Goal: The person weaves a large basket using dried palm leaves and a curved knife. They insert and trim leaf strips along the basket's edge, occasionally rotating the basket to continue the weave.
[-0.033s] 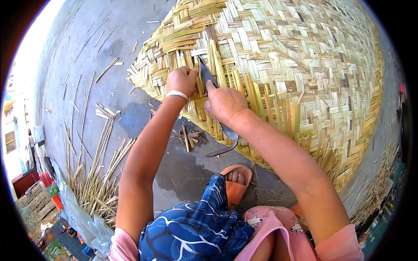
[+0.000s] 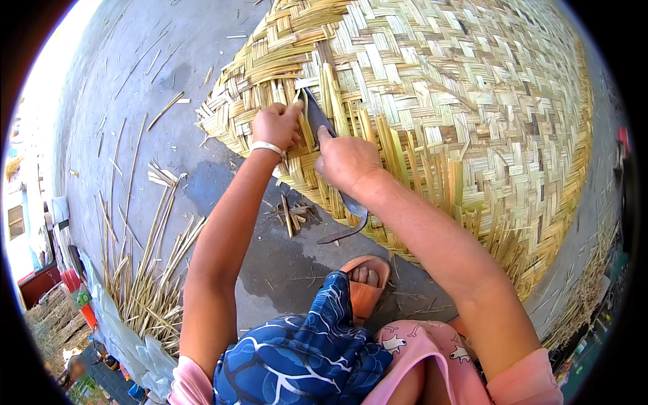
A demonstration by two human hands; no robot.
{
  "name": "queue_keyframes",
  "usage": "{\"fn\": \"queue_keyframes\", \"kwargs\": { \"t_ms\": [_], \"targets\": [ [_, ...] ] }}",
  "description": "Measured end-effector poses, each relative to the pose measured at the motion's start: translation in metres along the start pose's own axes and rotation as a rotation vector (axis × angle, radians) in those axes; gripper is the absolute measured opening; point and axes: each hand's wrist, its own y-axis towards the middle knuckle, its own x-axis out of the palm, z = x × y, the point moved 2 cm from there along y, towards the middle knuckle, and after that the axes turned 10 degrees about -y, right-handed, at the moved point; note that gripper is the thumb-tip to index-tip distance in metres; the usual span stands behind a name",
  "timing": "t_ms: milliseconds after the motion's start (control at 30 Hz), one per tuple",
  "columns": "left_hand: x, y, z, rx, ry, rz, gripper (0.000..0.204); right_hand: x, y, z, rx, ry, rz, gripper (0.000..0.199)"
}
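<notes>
A large woven mat of pale green and yellow plant strips spreads before me. My right hand grips a dark, pointed metal blade, thumb laid along its top. Its tip slips under a strip of the weave, and its curled tail end sticks out below my hand, past the mat's edge. Left of the blade, my left hand, with a white bangle on the wrist, has its fingers curled at a narrow strip next to the tip. The fingertips partly hide this strip. Upright loose strip ends stand right of my right hand.
Loose long strips lie in a heap on the grey floor at left, beside pale plastic sheeting. Short scraps lie between my arms. My foot in an orange sandal is close to the mat's near edge.
My left hand has shifted slightly left, and its fingertips have moved a little away from the blade. The right hand and the blade have hardly moved.
</notes>
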Motion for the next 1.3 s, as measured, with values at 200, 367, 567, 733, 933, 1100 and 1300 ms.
{"fn": "queue_keyframes", "kwargs": {
  "t_ms": [200,367,567,733,933,1100,1300],
  "targets": [
    [0.001,0.002,0.02,-0.006,0.1,-0.059,0.037,-0.006,-0.001,-0.005,0.037,0.137,-0.062,0.035],
    [-0.001,0.01,0.01,-0.117,-0.062,-0.103,0.032,-0.005,-0.019,-0.009,0.071,0.234,-0.083,0.042],
    [-0.004,0.004,0.018,-0.181,-0.081,-0.203,0.031,-0.001,-0.023,-0.003,0.053,0.256,-0.072,0.05],
    [-0.006,0.002,0.013,-0.18,-0.066,-0.254,0.032,0.004,-0.032,-0.001,0.047,0.255,-0.042,0.038],
    [0.005,0.023,-0.012,0.172,0.338,0.066,0.034,0.007,-0.001,-0.003,-0.013,0.151,0.049,0.041],
    [0.012,0.0,0.004,0.079,0.116,0.079,0.029,0.011,-0.004,-0.001,0.059,0.19,0.082,0.04],
    [0.012,-0.011,0.006,0.221,0.273,0.062,0.029,0.013,-0.004,-0.006,0.035,0.141,0.085,0.039]
  ]
}}
